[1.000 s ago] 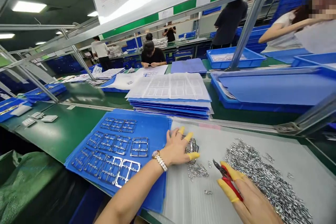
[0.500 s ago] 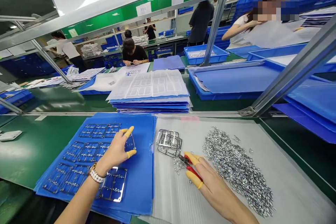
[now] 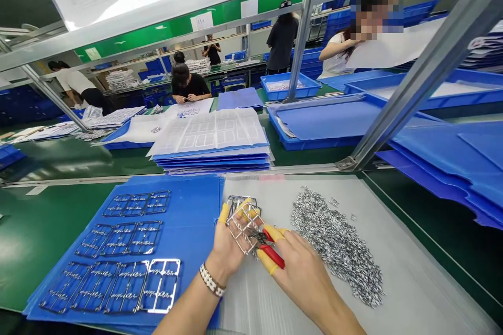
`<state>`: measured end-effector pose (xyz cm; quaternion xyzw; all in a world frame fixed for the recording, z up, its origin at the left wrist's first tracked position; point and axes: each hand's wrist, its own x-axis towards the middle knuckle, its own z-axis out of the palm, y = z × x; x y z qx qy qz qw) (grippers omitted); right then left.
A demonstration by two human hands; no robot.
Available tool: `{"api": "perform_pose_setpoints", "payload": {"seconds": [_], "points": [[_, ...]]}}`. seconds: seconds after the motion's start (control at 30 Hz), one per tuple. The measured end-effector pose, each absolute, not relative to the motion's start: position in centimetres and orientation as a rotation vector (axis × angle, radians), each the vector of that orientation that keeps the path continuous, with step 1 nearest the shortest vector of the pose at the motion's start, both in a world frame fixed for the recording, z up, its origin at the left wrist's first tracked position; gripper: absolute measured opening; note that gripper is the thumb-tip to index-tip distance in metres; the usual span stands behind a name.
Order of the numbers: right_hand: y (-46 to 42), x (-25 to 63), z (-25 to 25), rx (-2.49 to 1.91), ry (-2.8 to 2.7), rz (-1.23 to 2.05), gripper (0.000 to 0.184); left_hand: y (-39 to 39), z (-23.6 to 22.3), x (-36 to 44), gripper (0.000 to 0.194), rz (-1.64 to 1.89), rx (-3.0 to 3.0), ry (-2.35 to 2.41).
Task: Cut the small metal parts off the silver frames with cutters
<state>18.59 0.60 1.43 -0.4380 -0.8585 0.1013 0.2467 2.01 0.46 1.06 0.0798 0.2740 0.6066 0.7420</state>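
left hand (image 3: pixel 227 255): palm up, metal frame (image 3: pixel 246 226) just came off the blue sheet (image 3: pixel 194 209), lower middle of the picture now
right hand (image 3: pixel 310 277): gripping red pliers (image 3: pixel 275 257), so they're basically together

Silvery frame (image 3: pixel 245 226) tilts in left hand (image 3: pixel 228 247) — pliers (image 3: pixel 274 254) (red-handled) at it.

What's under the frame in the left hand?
The left hand, palm up. Beyond its fingers, part of a second frame shows on the pale sheet; the rest is covered, so I can't tell what lies beneath the hand.
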Motion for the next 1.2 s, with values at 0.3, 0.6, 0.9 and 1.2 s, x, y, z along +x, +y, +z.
{"api": "perform_pose_setpoints", "payload": {"seconds": [0.3,0.6,0.9,1.2], "points": [[0.9,16.1,2.5,-1.418,-2.538,0.236,0.032,0.4,-1.2,3.4,0.054,1.362,0.232,0.714],[0.9,15.9,2.8,-1.444,-2.575,0.222,0.032,0.5,-1.1,3.4,0.051,1.408,0.244,0.749],[0.6,15.5,3.9,-1.477,-2.604,0.133,0.025,0.4,-1.5,3.2,0.048,1.421,0.303,0.832],[1.7,17.5,3.7,-1.541,-2.515,0.109,0.03,0.0,-0.6,3.3,0.053,1.332,0.237,0.718]]}}
